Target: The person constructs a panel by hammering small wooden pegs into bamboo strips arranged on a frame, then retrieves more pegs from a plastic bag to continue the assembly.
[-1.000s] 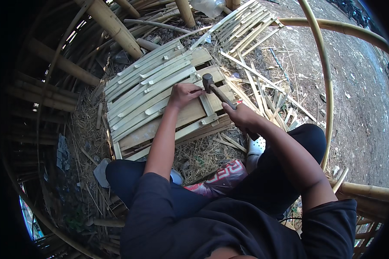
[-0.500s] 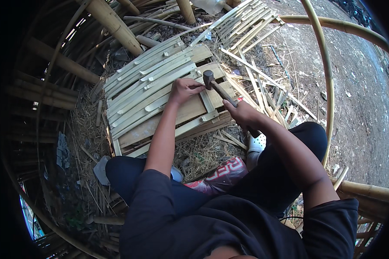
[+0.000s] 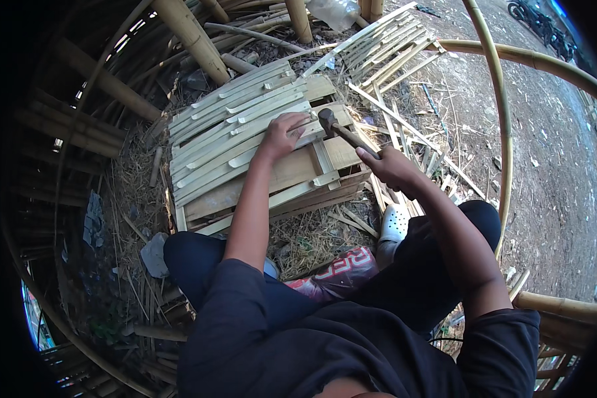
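Bare dirt ground (image 3: 544, 146) strewn with straw carries a bamboo-slat panel (image 3: 245, 146) and loose bamboo strips (image 3: 391, 46).

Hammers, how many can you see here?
1. The hammer is gripped in the right hand, its head low over the bamboo slat crate beside the left hand. Others could lie hidden among the scraps.

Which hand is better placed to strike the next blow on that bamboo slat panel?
Right. The right hand already grips the hammer, whose head sits just over the bamboo slat panel. The left hand lies flat on the slats beside the hammer head, likely steadying them.
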`<action>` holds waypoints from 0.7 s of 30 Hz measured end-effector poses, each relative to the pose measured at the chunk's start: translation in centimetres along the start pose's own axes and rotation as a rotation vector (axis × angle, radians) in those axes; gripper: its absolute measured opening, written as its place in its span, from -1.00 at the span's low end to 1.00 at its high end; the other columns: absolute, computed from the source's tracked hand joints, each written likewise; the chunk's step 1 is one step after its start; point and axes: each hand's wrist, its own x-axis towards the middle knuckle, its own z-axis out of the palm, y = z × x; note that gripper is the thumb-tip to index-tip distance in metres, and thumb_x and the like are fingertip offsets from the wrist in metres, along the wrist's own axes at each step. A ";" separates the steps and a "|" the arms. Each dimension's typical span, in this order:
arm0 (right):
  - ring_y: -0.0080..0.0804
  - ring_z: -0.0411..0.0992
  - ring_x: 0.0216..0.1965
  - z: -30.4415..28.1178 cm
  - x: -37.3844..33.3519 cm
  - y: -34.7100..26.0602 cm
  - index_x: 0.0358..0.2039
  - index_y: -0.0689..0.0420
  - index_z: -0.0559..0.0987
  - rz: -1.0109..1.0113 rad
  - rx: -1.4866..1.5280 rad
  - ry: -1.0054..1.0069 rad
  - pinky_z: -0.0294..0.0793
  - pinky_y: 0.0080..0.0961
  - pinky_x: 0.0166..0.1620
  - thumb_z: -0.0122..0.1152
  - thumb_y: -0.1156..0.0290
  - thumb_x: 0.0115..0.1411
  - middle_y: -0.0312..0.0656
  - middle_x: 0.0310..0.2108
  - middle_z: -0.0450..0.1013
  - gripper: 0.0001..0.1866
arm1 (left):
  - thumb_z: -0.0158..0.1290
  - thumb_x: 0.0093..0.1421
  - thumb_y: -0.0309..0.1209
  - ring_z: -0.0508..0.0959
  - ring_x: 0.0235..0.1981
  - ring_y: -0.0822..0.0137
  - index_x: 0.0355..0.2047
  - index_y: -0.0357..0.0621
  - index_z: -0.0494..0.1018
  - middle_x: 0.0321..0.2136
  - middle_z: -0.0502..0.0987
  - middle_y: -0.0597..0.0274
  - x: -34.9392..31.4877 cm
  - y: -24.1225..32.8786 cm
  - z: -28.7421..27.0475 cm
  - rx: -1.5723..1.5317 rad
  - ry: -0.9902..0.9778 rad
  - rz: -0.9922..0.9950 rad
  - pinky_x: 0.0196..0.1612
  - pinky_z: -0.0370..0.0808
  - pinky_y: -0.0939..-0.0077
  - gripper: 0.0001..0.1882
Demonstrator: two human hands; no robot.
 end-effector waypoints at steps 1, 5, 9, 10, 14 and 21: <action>-0.27 0.44 -0.67 -0.5 0.3 0.3 -0.59 0.29 0.54 -0.072 -0.093 0.049 0.44 -0.24 -0.52 0.09 -0.44 0.22 -0.15 -0.69 0.43 -0.14 | 0.05 0.34 -0.35 0.40 0.29 0.22 0.21 -0.08 0.44 0.21 0.46 0.12 -0.4 -0.2 0.6 0.361 0.149 -0.029 0.35 0.25 0.07 -0.57; -0.22 0.46 -0.66 -4.7 0.5 -1.4 -0.57 0.20 0.65 -0.344 -0.438 0.270 0.45 -0.19 -0.48 0.34 -0.14 0.18 -0.09 -0.72 0.46 -0.43 | -0.22 0.43 -0.18 0.05 0.49 0.20 0.46 0.09 0.08 0.47 0.09 0.24 -1.4 -2.1 1.1 0.818 0.262 -0.251 0.49 -0.19 -0.19 -0.40; -0.43 0.22 -0.81 -8.4 4.5 0.2 -0.69 0.00 0.50 -0.526 -0.955 0.424 0.11 -0.31 -0.69 0.18 0.33 0.19 -0.31 -0.82 0.30 -0.70 | -0.21 0.41 -0.15 0.08 0.48 0.21 0.46 0.10 0.09 0.46 0.12 0.24 -0.9 -1.0 1.8 0.869 0.235 -0.270 0.49 -0.15 -0.17 -0.38; -0.43 0.22 -0.81 -8.3 5.2 0.7 -0.69 0.00 0.50 -0.535 -0.970 0.423 0.11 -0.31 -0.69 0.18 0.33 0.19 -0.31 -0.82 0.30 -0.70 | -0.21 0.41 -0.16 0.08 0.48 0.21 0.46 0.11 0.09 0.46 0.12 0.24 -0.8 -0.9 1.8 0.848 0.219 -0.269 0.49 -0.14 -0.17 -0.38; -0.52 0.25 -0.76 -6.2 5.7 0.7 -0.61 -0.07 0.54 -0.652 -1.006 0.212 0.17 -0.51 -0.69 0.12 0.39 -0.01 -0.42 -0.77 0.33 -0.92 | -0.21 0.41 -0.16 0.08 0.48 0.22 0.46 0.11 0.09 0.46 0.11 0.24 -1.2 -0.9 1.6 0.881 0.217 -0.310 0.49 -0.13 -0.15 -0.39; -0.43 0.37 -0.74 -5.2 9.2 1.8 -0.60 -0.04 0.54 -0.914 -0.978 0.107 0.37 -0.41 -0.64 0.11 0.40 -0.19 -0.36 -0.75 0.41 -0.92 | -0.22 0.41 -0.17 0.06 0.49 0.22 0.46 0.12 0.07 0.48 0.07 0.24 -0.9 -0.8 1.6 0.902 0.171 -0.313 0.48 -0.11 -0.11 -0.38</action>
